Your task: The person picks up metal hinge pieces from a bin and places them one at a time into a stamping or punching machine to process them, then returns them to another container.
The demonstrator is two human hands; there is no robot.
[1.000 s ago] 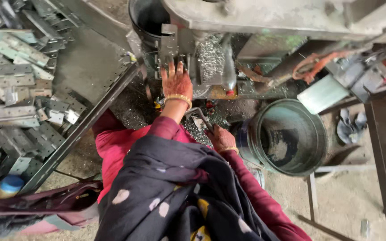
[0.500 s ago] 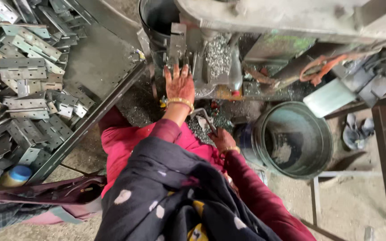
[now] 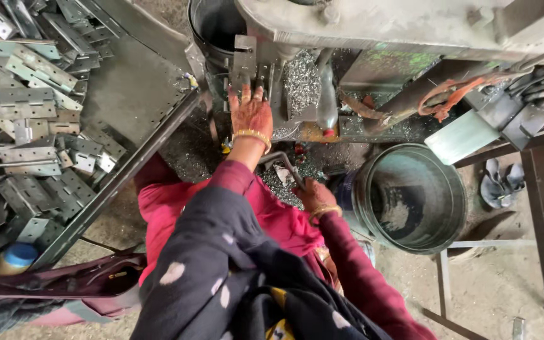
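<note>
From the head view, the left hand (image 3: 250, 113) reaches straight forward, palm down and fingers spread, its open grip pressing a metal plate (image 3: 245, 63) against the machine (image 3: 373, 25). The right hand (image 3: 315, 195), drawn back near the lap, has its grip closed around a bent metal handle (image 3: 281, 160) beside the round bucket (image 3: 410, 195). Stacked metal hinges (image 3: 33, 107) cover the table (image 3: 136, 94) at left

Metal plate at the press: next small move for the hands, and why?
Probably draw the left hand back off the metal plate before the right hand moves the lever. The left fingers lie on the plate right at the machine's working end, while the right hand grips the bent lever handle below; fingers look exposed there.
</note>
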